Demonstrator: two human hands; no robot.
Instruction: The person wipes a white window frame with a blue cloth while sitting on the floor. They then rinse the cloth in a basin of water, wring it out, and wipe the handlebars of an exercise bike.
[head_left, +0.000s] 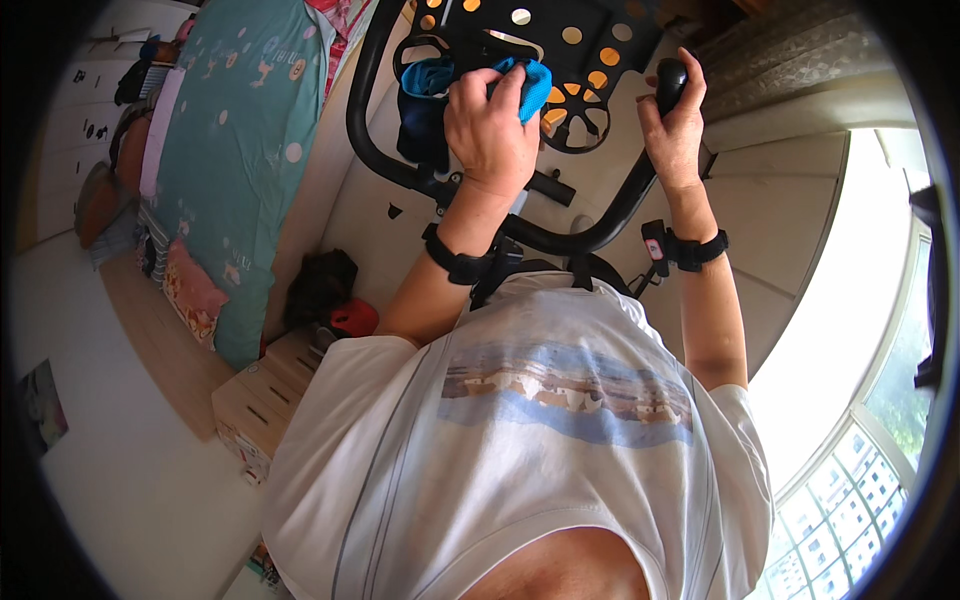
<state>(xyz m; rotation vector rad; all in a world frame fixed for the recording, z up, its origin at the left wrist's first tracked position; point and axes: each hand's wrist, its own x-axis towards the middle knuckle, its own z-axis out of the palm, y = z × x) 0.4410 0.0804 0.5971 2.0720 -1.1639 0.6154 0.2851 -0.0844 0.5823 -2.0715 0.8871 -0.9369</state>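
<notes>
My left hand grips a bunched blue cloth in front of a black tray with round holes. More blue fabric lies in a ring-shaped holder to the left of that hand, with dark material hanging below it. My right hand is wrapped around the upper right end of a curved black handlebar, which looks like part of an exercise machine. Another spoked cup holder shows between my hands. Both wrists wear black straps.
A bed with a green patterned sheet stands on the left, near a wooden drawer unit. A dark bag and a red object are beside the bed. Cabinets, a curtain and a bright window are on the right.
</notes>
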